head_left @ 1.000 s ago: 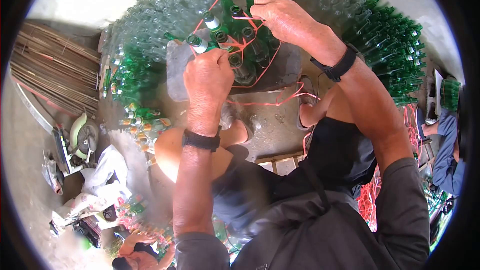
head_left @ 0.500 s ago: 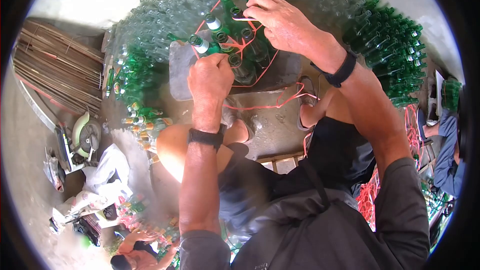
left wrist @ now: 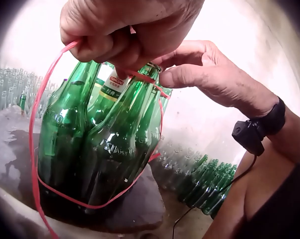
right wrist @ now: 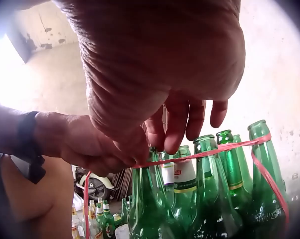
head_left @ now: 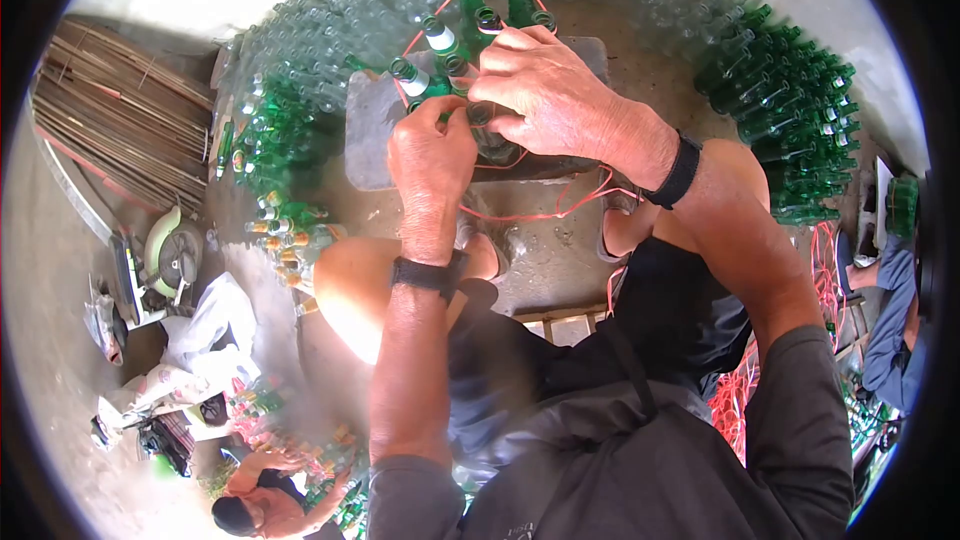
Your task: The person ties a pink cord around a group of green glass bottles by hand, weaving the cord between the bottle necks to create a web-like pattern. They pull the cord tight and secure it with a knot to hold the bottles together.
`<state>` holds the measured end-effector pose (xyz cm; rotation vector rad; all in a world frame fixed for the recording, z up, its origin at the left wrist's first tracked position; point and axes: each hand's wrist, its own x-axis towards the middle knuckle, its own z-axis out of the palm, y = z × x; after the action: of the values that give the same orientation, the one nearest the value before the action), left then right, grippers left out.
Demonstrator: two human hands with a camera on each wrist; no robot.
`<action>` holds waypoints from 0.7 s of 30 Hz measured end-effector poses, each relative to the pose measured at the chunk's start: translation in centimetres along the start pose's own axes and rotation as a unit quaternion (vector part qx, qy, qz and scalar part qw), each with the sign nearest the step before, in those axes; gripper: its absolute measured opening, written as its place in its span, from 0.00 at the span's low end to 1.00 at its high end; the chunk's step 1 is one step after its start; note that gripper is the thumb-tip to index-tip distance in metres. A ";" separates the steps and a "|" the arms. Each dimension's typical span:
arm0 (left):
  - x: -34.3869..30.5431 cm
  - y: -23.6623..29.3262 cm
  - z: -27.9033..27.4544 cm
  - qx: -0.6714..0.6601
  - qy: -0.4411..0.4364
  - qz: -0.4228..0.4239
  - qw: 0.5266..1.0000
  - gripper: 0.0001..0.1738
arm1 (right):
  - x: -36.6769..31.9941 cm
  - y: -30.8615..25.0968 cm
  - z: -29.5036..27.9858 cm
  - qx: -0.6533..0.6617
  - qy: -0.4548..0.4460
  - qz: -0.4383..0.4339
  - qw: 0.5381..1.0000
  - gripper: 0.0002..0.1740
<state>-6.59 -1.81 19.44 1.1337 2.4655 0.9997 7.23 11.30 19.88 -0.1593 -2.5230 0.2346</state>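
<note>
Several green glass bottles [left wrist: 115, 149] stand upright in a tight cluster, with pink plastic string [left wrist: 34, 129] looped around their bodies and necks. My left hand [head_left: 432, 155] is at the near side of the cluster, its fingers curled on the string, which hangs down from the fist in the left wrist view. Close beside it, my right hand [head_left: 560, 95] reaches over the bottle tops. Its thumb and index fingertip are at the string by a near bottle's neck, while the other fingers [right wrist: 177, 124] hang down. In the right wrist view, string runs across the necks to a far bottle [right wrist: 260, 149].
The cluster stands on a grey slab [head_left: 370, 145]. Clear bottles [head_left: 310, 50] line the back, and green bottles [head_left: 790, 130] crowd the right. Loose string [head_left: 530, 215] trails between my feet. Long rods [head_left: 120, 110] lie at left; another person [head_left: 265, 505] is at lower left.
My right hand has moved from the far right of the cluster down and left, close to the left hand. The left hand stays at the near bottles, shifting slightly.
</note>
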 end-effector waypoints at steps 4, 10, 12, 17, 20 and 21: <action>-0.1 -0.4 0.5 -0.026 0.010 -0.025 0.999 0.11 | 0.1 0.2 0.0 0.001 -0.008 0.002 1.000 0.12; -0.2 -0.1 0.2 -0.008 0.030 -0.003 1.000 0.11 | 0.3 0.3 0.1 0.022 -0.023 0.024 0.999 0.13; -0.1 -0.4 0.4 -0.017 0.023 -0.008 1.000 0.11 | 0.2 0.7 0.5 0.033 -0.003 0.017 0.999 0.13; -0.5 -1.4 1.0 -0.058 0.054 0.047 0.996 0.10 | 0.2 1.1 0.5 0.045 -0.016 0.020 0.999 0.11; -1.3 -1.3 1.1 -0.120 0.057 0.038 0.990 0.09 | 0.4 0.7 0.0 0.046 -0.047 0.034 0.997 0.13; -1.5 -1.3 1.2 -0.120 0.058 0.037 0.990 0.09 | 0.4 0.5 -0.2 0.040 -0.070 0.048 0.996 0.16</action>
<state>-5.75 -2.93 17.57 1.1242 2.3216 1.3777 7.02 11.91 20.17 -0.2410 -2.6427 0.3989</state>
